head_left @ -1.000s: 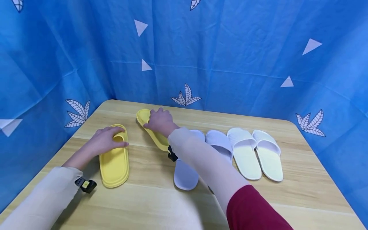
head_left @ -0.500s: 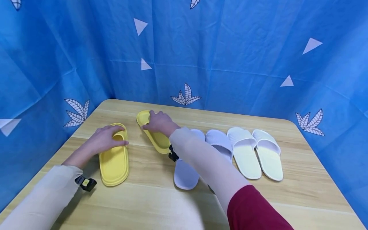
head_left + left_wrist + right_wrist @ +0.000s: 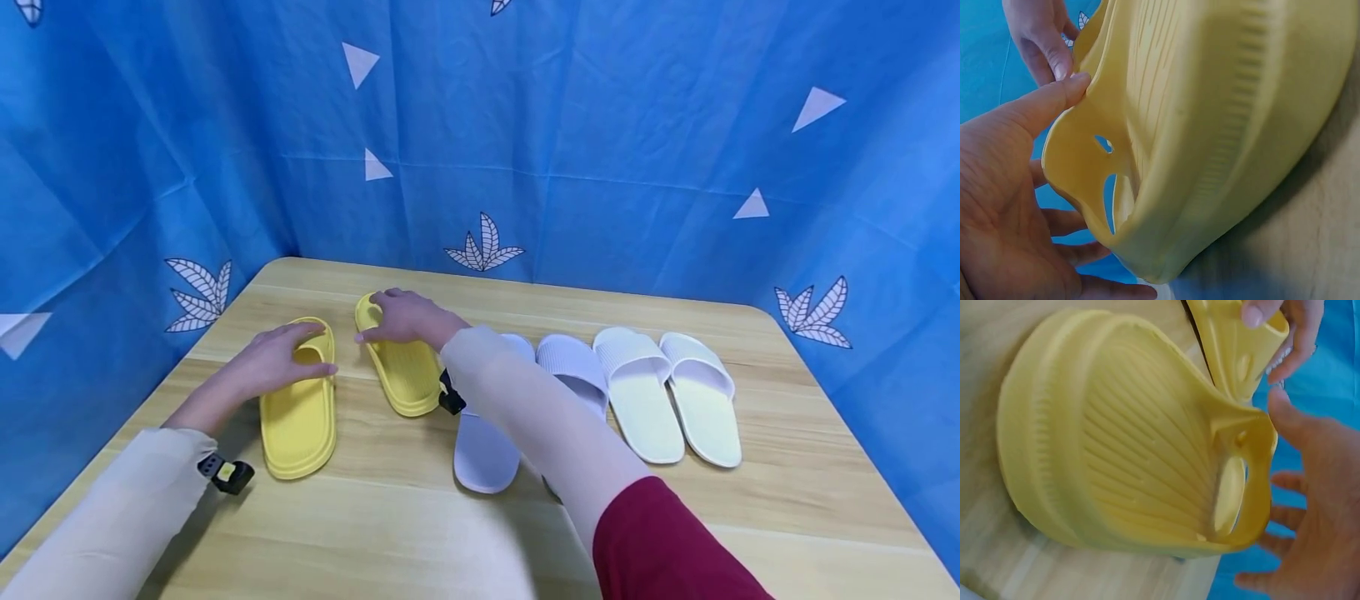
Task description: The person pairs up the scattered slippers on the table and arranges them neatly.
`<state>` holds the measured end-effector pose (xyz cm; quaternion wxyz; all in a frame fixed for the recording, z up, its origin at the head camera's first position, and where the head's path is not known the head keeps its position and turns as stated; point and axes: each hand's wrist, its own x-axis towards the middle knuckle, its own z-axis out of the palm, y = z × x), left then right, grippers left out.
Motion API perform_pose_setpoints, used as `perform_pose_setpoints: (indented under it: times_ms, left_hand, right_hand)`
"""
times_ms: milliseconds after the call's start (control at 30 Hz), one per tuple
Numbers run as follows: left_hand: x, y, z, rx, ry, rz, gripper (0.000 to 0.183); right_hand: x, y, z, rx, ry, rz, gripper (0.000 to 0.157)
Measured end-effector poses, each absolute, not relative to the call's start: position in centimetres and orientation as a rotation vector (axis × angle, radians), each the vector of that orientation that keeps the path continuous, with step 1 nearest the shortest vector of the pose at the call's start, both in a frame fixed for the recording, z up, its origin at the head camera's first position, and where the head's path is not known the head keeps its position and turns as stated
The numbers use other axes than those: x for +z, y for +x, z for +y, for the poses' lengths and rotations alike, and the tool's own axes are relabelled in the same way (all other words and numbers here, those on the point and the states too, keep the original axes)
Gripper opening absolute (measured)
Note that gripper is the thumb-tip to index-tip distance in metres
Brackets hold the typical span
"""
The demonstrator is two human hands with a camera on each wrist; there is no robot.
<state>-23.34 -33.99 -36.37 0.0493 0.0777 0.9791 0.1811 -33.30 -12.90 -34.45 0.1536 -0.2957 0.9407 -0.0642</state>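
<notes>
Two yellow slippers rest on the wooden table in the head view. My left hand (image 3: 281, 362) holds the strap of the left yellow slipper (image 3: 298, 429), its thumb at the strap's edge in the left wrist view and its fingers on the far side. Over the front of the other yellow slipper (image 3: 408, 379) is my right hand (image 3: 408, 318). Its fingers (image 3: 1288, 515) are spread loosely around the strap in the right wrist view, with the thumb just off it. Part of that slipper's strap is hidden beneath the hand in the head view.
Right of the yellow pair lie two lavender slippers (image 3: 486, 454), partly covered by my right sleeve. Two white slippers (image 3: 648, 417) sit farther right. A blue patterned curtain (image 3: 600, 167) hangs behind and beside the table (image 3: 795, 492).
The right yellow slipper has turned straighter, its heel end coming nearer me. My right hand has loosened and its thumb has moved out to the left. My left hand stays put.
</notes>
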Motion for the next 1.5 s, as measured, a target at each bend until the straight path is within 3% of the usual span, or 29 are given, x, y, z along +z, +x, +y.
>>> perform_pose_setpoints:
  times_ms: [1067, 1500]
  left_hand:
    - [-36.2, -24.0, -34.0, 0.603, 0.313, 2.924, 0.086]
    - [-35.9, -24.3, -33.1, 0.571, 0.291, 2.908, 0.083]
  right_hand:
    - [-34.9, -34.8, -12.6, -0.271, -0.995, 2.479, 0.087]
    - [-34.8, -33.3, -11.9, -0.214, -0.934, 2.589, 0.087]
